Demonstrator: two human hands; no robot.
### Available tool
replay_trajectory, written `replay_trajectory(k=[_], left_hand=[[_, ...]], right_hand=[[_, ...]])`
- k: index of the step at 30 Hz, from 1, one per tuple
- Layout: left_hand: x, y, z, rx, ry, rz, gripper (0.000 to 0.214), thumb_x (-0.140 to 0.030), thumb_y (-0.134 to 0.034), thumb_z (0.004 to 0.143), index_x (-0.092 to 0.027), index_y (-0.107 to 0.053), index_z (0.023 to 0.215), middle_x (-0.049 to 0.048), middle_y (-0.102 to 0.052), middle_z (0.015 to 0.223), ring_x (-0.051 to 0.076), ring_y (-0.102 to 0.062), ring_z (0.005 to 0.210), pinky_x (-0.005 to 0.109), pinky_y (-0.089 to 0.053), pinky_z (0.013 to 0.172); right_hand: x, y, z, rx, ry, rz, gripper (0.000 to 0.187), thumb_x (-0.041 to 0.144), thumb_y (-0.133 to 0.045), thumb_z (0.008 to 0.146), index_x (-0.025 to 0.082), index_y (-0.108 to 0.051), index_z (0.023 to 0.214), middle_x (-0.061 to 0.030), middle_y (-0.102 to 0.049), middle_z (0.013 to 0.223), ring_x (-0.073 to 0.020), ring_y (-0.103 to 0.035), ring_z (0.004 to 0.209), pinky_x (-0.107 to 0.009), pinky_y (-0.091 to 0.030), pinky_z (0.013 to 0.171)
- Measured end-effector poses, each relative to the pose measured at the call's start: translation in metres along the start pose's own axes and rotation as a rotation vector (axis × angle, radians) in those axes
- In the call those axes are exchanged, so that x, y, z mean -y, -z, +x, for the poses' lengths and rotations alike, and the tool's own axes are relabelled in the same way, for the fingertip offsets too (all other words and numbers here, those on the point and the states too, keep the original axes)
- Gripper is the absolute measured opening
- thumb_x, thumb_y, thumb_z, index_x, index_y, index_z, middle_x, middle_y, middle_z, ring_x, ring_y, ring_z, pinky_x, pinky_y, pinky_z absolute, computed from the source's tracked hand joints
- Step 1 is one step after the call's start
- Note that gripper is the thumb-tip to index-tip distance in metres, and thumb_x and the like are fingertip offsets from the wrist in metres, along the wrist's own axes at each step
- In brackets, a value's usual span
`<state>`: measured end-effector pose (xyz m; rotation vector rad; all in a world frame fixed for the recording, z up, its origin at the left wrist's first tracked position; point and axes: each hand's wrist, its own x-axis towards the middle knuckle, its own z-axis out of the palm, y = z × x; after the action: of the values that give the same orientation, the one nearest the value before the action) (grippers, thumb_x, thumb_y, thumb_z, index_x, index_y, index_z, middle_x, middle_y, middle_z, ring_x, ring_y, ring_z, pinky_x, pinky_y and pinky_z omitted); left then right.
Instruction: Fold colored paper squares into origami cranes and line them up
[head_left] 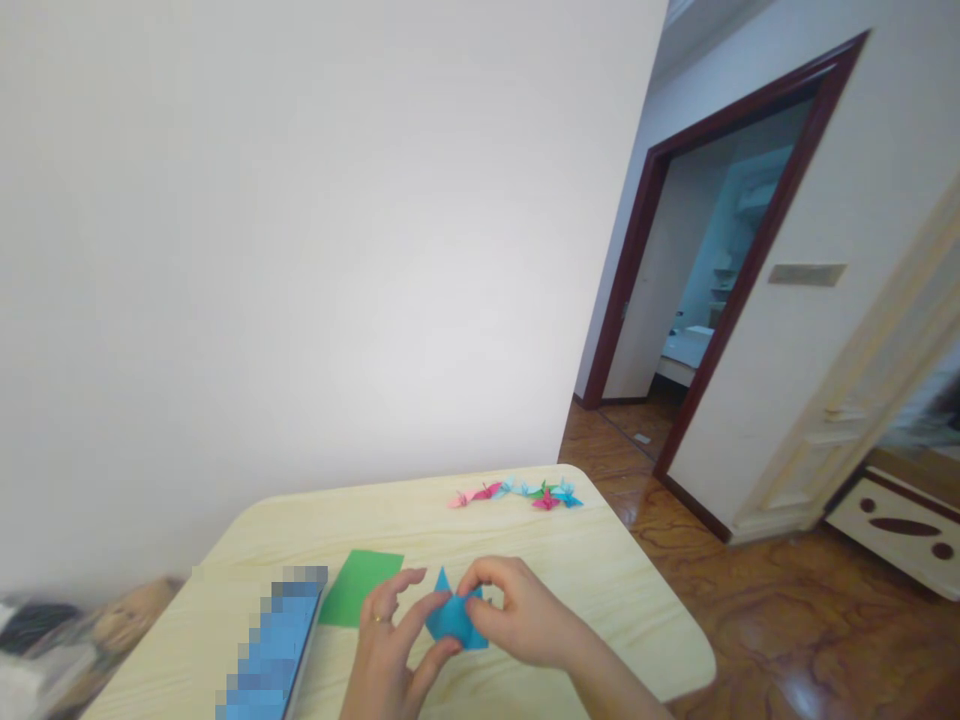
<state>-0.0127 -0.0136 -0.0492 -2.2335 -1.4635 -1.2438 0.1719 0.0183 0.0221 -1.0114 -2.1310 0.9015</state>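
A partly folded piece of blue origami paper (453, 622) is held above the table between my two hands, one pointed flap standing up at its top. My left hand (397, 630), with a ring on one finger, grips the paper's left side and lower edge between index finger and thumb. On the right side, my right hand (517, 612) pinches the paper near its upper edge, fingers curled. A green paper sheet (360, 588) lies flat just left of my left hand. Folded paper cranes (551, 494) in pink, red, blue and green sit in a row near the table's far edge.
The pale wooden table (315, 520) has rounded corners and stands against a white wall (337, 250). A device with a blurred-out blue screen (274, 645) rests at the table's left. Right of the table are a wooden floor (630, 500) and a dark red door frame (757, 260).
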Motion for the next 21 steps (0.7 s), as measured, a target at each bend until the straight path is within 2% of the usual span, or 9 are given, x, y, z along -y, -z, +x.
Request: replay_trajectory(k=[4,8,11,14,17,21], left_hand=[[-0.002,-0.002,-0.002,-0.053,-0.056,0.068,0.019,-0.034,-0.065,0.073,-0.025,-0.063,0.09,0.0089,-0.057,0.106,0.025,-0.054,0.096,0.038,-0.048,0.077],[-0.001,0.001,0.0,-0.054,-0.093,0.125,0.015,-0.031,-0.062,0.076,-0.023,-0.062,0.088,0.0092,-0.058,0.106,0.025,-0.054,0.097,0.037,-0.047,0.08],[-0.003,0.006,0.003,-0.041,-0.106,0.132,0.014,-0.032,-0.062,0.076,-0.022,-0.061,0.086,0.0091,-0.059,0.106,0.025,-0.055,0.096,0.038,-0.046,0.081],[-0.005,0.009,0.005,-0.055,-0.092,0.1,0.018,-0.032,-0.06,0.077,-0.022,-0.059,0.092,0.0091,-0.059,0.106,0.025,-0.054,0.098,0.038,-0.047,0.082],[-0.006,0.011,0.007,-0.077,-0.078,0.066,0.021,-0.03,-0.056,0.08,-0.023,-0.057,0.1,0.0084,-0.059,0.106,0.024,-0.054,0.099,0.037,-0.047,0.082],[-0.005,0.011,0.007,-0.078,-0.074,0.064,0.015,-0.028,-0.057,0.08,-0.026,-0.061,0.094,0.0073,-0.059,0.107,0.024,-0.054,0.099,0.038,-0.047,0.082]], right_hand=[[0.005,-0.001,-0.002,0.009,-0.026,0.037,0.019,0.009,-0.05,0.07,0.018,-0.065,0.078,0.0021,-0.064,0.072,-0.0122,-0.057,0.069,-0.021,-0.043,0.066],[0.005,-0.005,-0.003,-0.078,-0.014,0.063,0.015,0.01,-0.054,0.07,0.017,-0.064,0.078,0.0008,-0.064,0.072,-0.0125,-0.058,0.07,-0.021,-0.044,0.067],[0.005,-0.007,-0.005,-0.14,0.013,0.083,0.02,0.012,-0.058,0.07,0.018,-0.064,0.088,0.0,-0.065,0.075,-0.0133,-0.06,0.072,-0.022,-0.045,0.069],[0.007,-0.005,-0.007,-0.174,0.034,0.07,0.026,0.013,-0.061,0.07,0.02,-0.065,0.096,-0.0006,-0.066,0.078,-0.0142,-0.06,0.073,-0.024,-0.046,0.071],[0.011,-0.003,-0.007,-0.188,0.048,0.049,0.025,0.013,-0.062,0.07,0.022,-0.068,0.093,-0.0012,-0.068,0.08,-0.015,-0.061,0.075,-0.024,-0.046,0.072],[0.014,-0.002,-0.008,-0.186,0.065,0.051,0.022,0.015,-0.063,0.072,0.023,-0.068,0.092,-0.0016,-0.069,0.082,-0.0155,-0.062,0.076,-0.025,-0.047,0.073]])
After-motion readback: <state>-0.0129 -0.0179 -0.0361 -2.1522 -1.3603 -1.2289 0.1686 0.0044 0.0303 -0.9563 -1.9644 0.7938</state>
